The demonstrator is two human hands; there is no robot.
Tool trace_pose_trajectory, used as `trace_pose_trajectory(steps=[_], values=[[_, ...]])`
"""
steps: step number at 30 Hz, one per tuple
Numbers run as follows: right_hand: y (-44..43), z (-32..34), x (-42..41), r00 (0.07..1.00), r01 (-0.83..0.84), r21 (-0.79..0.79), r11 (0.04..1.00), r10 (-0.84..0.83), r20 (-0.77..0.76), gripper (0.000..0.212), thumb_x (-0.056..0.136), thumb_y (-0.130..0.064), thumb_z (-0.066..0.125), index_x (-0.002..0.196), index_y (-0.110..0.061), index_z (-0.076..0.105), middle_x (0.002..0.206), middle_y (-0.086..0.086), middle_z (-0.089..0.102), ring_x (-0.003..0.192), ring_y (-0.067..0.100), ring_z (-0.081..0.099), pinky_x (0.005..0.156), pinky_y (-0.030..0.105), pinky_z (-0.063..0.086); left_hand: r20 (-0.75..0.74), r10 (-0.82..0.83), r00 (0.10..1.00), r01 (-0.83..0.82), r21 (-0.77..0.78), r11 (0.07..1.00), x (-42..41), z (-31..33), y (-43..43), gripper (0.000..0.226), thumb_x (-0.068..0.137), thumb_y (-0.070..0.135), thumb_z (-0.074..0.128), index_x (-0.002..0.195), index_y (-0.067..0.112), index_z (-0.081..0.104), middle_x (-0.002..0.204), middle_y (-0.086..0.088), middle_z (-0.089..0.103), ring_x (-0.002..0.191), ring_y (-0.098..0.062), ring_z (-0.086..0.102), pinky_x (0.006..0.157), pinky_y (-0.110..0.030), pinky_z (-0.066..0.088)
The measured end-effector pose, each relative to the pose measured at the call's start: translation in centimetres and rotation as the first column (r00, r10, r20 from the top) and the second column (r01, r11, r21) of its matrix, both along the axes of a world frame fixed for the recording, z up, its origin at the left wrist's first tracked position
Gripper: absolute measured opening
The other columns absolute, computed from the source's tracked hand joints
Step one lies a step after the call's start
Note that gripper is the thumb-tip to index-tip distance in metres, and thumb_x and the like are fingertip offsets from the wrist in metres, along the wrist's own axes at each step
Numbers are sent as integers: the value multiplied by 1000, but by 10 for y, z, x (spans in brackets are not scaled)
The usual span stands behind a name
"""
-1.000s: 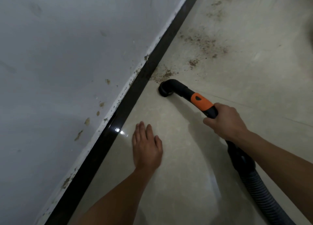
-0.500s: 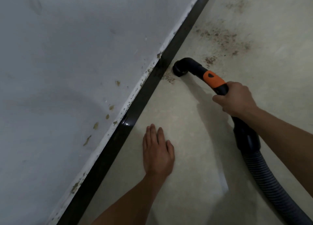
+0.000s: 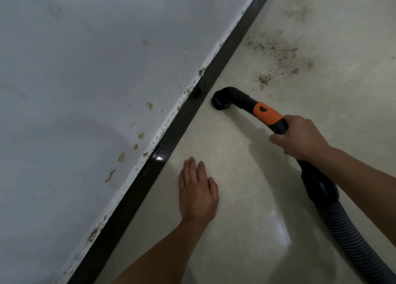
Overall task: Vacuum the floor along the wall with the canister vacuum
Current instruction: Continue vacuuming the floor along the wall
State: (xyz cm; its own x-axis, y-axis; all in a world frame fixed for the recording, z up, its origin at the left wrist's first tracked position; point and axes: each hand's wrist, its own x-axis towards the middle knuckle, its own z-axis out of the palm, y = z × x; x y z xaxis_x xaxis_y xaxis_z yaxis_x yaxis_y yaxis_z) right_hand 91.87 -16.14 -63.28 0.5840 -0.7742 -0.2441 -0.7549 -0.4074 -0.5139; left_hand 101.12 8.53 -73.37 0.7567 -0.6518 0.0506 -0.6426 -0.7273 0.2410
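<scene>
My right hand [image 3: 300, 139] grips the black and orange vacuum handle [image 3: 266, 113]. Its black curved nozzle [image 3: 222, 100] rests mouth-down on the pale tiled floor [image 3: 246, 198], close to the black baseboard [image 3: 171, 129]. The ribbed grey hose [image 3: 347, 236] runs from the handle to the lower right edge. My left hand [image 3: 198, 192] lies flat on the floor, fingers straight, beside the baseboard and nearer to me than the nozzle. Brown dirt specks [image 3: 278, 54] are scattered on the floor beyond the nozzle.
A grey-white wall [image 3: 85, 80] with chipped, stained paint along its lower edge fills the left side. The baseboard runs diagonally from the bottom left to the top middle. More faint dirt [image 3: 300, 11] lies farther along the floor.
The nozzle moved forward along the baseboard over the dirt patch by the wall, and that patch is gone now. My left hand stayed flat on the floor.
</scene>
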Motion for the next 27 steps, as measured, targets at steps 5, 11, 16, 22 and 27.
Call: trace_pose_trajectory(steps=[5, 11, 16, 22, 27], values=[[7, -5, 10, 999, 37, 19, 999, -37, 19, 21, 76, -24, 71, 91, -15, 59, 72, 8, 64, 63, 29, 65, 66, 40, 57, -7, -6, 1000, 6, 7, 1000, -1, 2, 0, 51, 93, 29, 41, 138, 6, 49, 149, -17, 39, 141, -29, 31, 115, -41, 26], [42, -8, 27, 999, -2, 28, 1000, 1, 36, 32, 77, -33, 72, 97, -18, 53, 83, 7, 62, 69, 29, 62, 62, 36, 50, -22, -24, 999, 24, 9, 1000, 2, 2, 2, 50, 94, 27, 46, 138, 5, 48, 150, -18, 38, 141, -30, 30, 115, -40, 25], [67, -9, -32, 969, -43, 341, 939, -44, 243, 31, 79, -10, 67, 104, -21, 53, 76, 11, 60, 42, 19, 60, 41, 29, 48, -26, -35, 999, 35, -8, 999, 3, 4, 3, 49, 95, 26, 45, 138, 4, 48, 150, -19, 38, 142, -31, 30, 115, -42, 24], [74, -3, -150, 973, 131, 228, 965, -169, 157, 28, 76, -10, 70, 91, -30, 57, 65, 4, 61, 40, 12, 55, 40, 27, 46, -7, -17, 1000, 17, -17, 1000, -2, 10, 3, 56, 93, 30, 30, 136, 0, 50, 147, -23, 41, 139, -35, 35, 114, -45, 27], [47, -2, -208, 885, 424, 128, 896, -440, 150, 22, 75, -8, 71, 82, -22, 56, 57, 9, 61, 34, 16, 55, 38, 28, 43, 29, -60, 998, 58, 64, 996, -1, 10, -6, 53, 91, 25, 35, 133, -2, 52, 142, -28, 43, 135, -41, 39, 110, -49, 30]])
